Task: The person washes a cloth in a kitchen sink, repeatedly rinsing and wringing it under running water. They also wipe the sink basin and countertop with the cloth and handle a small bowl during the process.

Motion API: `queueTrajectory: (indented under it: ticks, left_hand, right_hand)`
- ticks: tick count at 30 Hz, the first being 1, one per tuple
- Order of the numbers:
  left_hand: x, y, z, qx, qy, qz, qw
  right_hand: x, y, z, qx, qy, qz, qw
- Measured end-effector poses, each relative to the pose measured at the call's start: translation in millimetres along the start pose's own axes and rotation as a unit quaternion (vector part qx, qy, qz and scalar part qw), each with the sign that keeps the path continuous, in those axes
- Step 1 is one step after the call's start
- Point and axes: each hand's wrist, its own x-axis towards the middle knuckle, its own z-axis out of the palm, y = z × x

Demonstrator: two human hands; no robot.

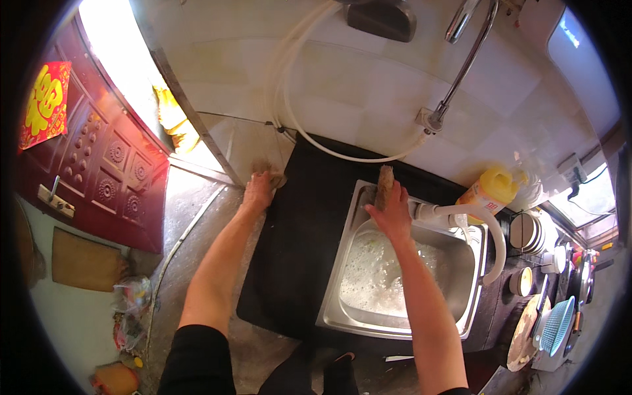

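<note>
My right hand (395, 212) is over the back left corner of the stainless steel sink (340, 301), fingers around a long, rough brown piece (385, 183) that resembles a loofah. Foamy water (368, 279) covers the sink's bottom. My left hand (257, 191) is at the left edge of the black countertop (291, 256), beside the tiled wall. A blurred tan thing (277, 179) shows at its fingertips; whether the hand grips it I cannot tell.
A chrome faucet (461, 74) and white hose (345, 157) run along the wall. Behind the sink stands a yellow jug (486, 190); a pale drain pipe (493, 232) curves over its right rim. Plates (526, 232), a cutting board (523, 335) and a blue basket (558, 326) are right. A red door (108, 163) is left.
</note>
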Motion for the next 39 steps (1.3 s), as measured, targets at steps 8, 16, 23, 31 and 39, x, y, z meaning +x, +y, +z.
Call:
queueTrajectory:
  ticks: [8, 16, 23, 31, 39]
  left_hand:
    - [-14, 140, -79, -0.351, 0.011, 0.034, 0.936]
    - [-107, 202, -26, -0.075, 0.036, 0.201, 0.976]
    - [-226, 126, -46, -0.06, 0.089, 0.172, 0.979]
    - [-198, 22, -50, 0.027, -0.057, -0.133, 0.989]
    - [-332, 75, -82, -0.018, 0.045, -0.057, 0.997]
  right_hand:
    - [-7, 15, 21, 0.079, -0.035, 0.037, 0.996]
    - [-29, 32, 27, 0.042, -0.009, -0.057, 0.997]
    - [-81, 44, 4, 0.07, 0.006, -0.063, 0.996]
    - [-137, 108, -39, 0.113, -0.064, -0.031, 0.991]
    - [-184, 173, -139, 0.164, 0.02, 0.106, 0.98]
